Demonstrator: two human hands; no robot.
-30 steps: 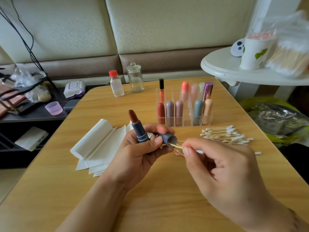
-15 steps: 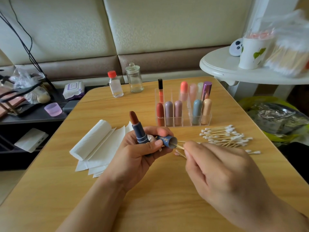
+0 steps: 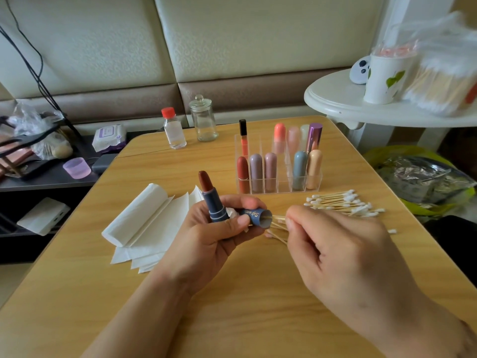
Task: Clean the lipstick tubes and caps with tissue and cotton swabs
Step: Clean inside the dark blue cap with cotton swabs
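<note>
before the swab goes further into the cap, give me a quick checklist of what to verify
1. Left hand grips blue cap, opening toward the swab: ok
2. Right hand pinches cotton swab: ok
3. Swab tip inside the cap: ok
4. Open lipstick upright in the same hand, bullet touching nothing: ok
5. Cap interior clean: cannot tell
6. Spare swabs and tissue on the table: ok

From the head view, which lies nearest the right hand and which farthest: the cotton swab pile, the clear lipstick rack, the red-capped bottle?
1. Cotton swab pile, just beyond the right hand.
2. Clear lipstick rack, farther back, centre.
3. Red-capped bottle, far back left.
</note>
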